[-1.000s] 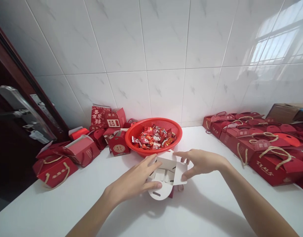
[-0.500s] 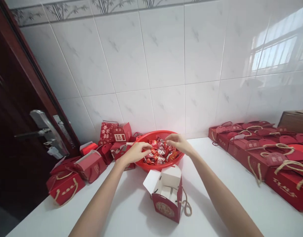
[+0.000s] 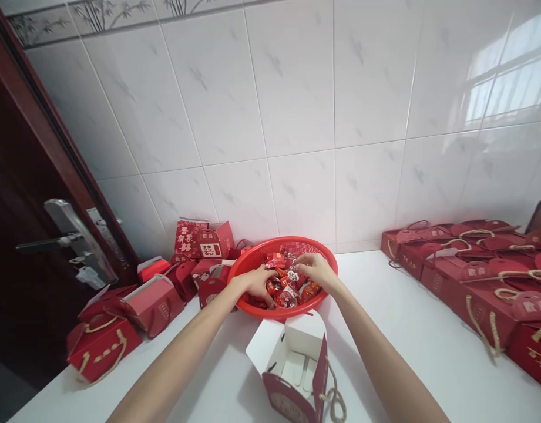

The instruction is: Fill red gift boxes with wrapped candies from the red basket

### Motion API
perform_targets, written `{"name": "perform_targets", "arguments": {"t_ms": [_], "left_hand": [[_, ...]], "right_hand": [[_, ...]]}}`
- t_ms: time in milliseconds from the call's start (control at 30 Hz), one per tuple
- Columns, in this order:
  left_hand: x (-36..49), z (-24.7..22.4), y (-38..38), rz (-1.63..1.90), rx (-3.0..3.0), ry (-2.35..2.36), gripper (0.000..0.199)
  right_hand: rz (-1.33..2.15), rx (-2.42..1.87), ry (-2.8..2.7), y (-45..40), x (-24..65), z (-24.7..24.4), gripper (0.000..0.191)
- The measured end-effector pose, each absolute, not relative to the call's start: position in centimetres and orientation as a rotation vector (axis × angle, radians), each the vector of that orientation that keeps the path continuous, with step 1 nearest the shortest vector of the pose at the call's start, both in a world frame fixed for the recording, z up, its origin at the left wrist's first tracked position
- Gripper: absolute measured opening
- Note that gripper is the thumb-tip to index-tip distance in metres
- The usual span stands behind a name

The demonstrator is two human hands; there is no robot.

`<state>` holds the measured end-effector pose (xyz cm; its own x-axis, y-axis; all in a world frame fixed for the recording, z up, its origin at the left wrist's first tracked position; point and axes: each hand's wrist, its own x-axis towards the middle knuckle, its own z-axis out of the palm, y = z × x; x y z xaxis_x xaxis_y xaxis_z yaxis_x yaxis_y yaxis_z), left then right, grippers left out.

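Observation:
A red plastic basket (image 3: 244, 264) holds several wrapped candies (image 3: 289, 294), mostly in red wrappers. My left hand (image 3: 256, 282) reaches over its left side, thumb and fingers apart among the candies. From the right, my right hand (image 3: 316, 270) dips in with bent fingers slightly apart, their tips at the candies. Neither hand shows a candy lifted clear of the pile. In front of the basket stands a red gift box (image 3: 292, 376) with its white flaps up and a rope handle hanging on its right. Its visible white inside holds no candy.
Red gift boxes (image 3: 153, 305) are grouped at the left beside a dark door (image 3: 27, 176) with a metal handle. Rows of closed red boxes (image 3: 450, 276) with rope handles line the right of the white table (image 3: 362, 294). A tiled wall (image 3: 296, 117) rises behind.
Both hands have lowered into the basket, their fingers now among the candies. The view has shifted slightly, and the open gift box appears lower in it.

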<state>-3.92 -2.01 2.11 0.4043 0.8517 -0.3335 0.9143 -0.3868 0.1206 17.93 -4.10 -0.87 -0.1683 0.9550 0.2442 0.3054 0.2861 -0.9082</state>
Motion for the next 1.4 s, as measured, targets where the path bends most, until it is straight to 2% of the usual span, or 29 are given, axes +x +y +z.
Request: {"name": "perform_targets", "arguments": {"t_ms": [233,400,533,767,867,1200,1400], "left_hand": [[-4.0,1.6,-2.3,-0.091,2.459,1.476,0.087],[-3.8,1.1,-1.7,0.256,2.366,1.313,0.059],[-3.8,0.6,-0.8,0.569,2.132,1.073,0.046],[-2.4,1.5,0.0,0.858,1.950,0.888,0.042],[-0.9,1.9,0.0,0.941,1.818,0.789,0.047],[-0.3,0.3,0.2,0.978,1.657,0.803,0.062],[-0.4,0.2,0.0,1.009,1.777,0.857,0.061]], "right_hand": [[0.915,-1.192,-1.687,-4.3,17.7,-0.6,0.010],[0.917,-1.205,-1.673,-4.2,17.6,-0.8,0.012],[0.948,-1.203,-1.638,-3.9,17.6,-0.9,0.013],[1.093,-1.087,-1.512,-3.3,17.5,-1.4,0.027],[1.138,-0.996,-1.463,-3.2,17.5,-1.6,0.025],[1.165,-0.948,-1.415,-3.3,17.7,-1.5,0.031],[1.129,-0.991,-1.448,-3.5,17.7,-1.5,0.029]]}}
